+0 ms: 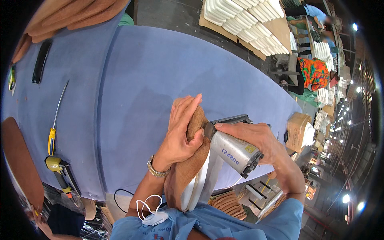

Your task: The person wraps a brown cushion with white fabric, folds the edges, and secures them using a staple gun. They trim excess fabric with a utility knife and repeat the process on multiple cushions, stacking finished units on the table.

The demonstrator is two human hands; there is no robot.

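My left hand (178,130) grips the edge of a seat-like panel (191,170) covered in brown fabric, its thumb pressing the cloth and its fingers around the far side. The panel stands on edge against my body, its pale underside facing right. In my right hand (262,140) is a silver pneumatic staple gun (232,152), gripped around its body. The gun's dark nose meets the panel's upper end, close to my left thumb. The contact point itself is partly hidden.
A blue-covered table (148,68) lies beneath. Left are a yellow-handled screwdriver (52,140), a second staple gun (60,172), a black flat object (41,62) and brown pads (74,18). Stacked white panels (248,24), a cardboard box (298,130) and a person in orange (314,74) are beyond.
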